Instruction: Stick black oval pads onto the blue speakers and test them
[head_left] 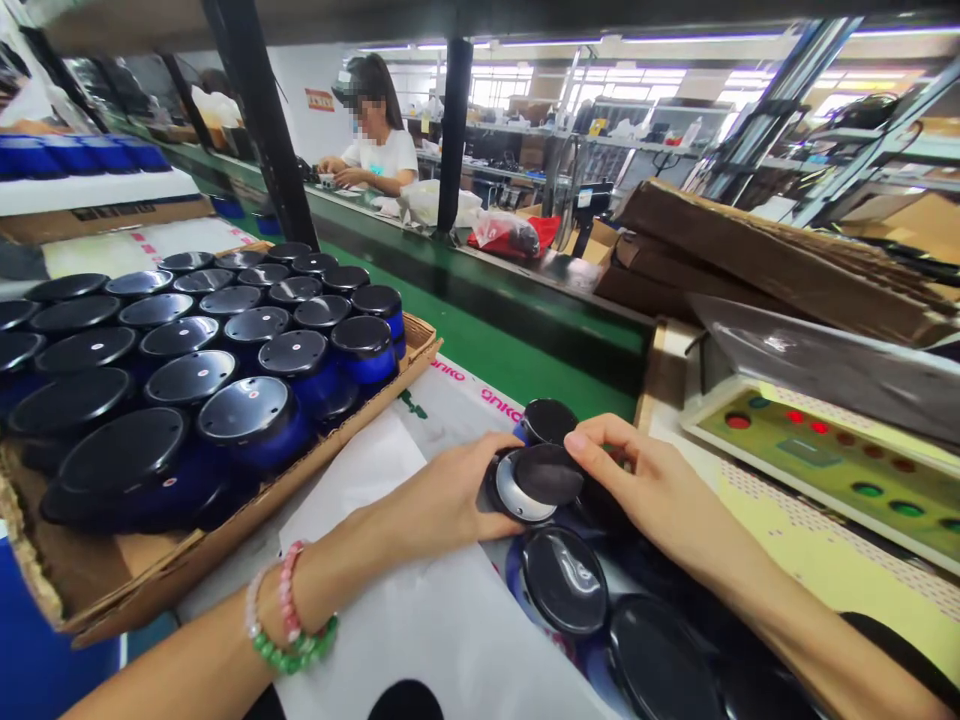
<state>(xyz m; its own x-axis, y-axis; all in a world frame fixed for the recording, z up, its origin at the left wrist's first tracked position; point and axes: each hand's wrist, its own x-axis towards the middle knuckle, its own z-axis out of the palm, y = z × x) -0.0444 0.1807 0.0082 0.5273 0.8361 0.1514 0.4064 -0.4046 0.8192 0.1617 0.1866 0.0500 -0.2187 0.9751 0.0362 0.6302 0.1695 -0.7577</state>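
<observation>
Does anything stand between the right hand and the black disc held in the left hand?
Nothing visible: the right hand reaches the black disc directly; it lies on a silver-rimmed piece in the left hand.

The jar lids (187, 375) are smooth, glossy black plastic, shiny enough to mirror the ceiling lights, and the jars (367, 365) are glossy deep blue. The disc (511, 490) under the held lid (549, 475) looks like satin metal (duller than everything around it), while the cardboard tray (360, 425) is rough and matt.
</observation>
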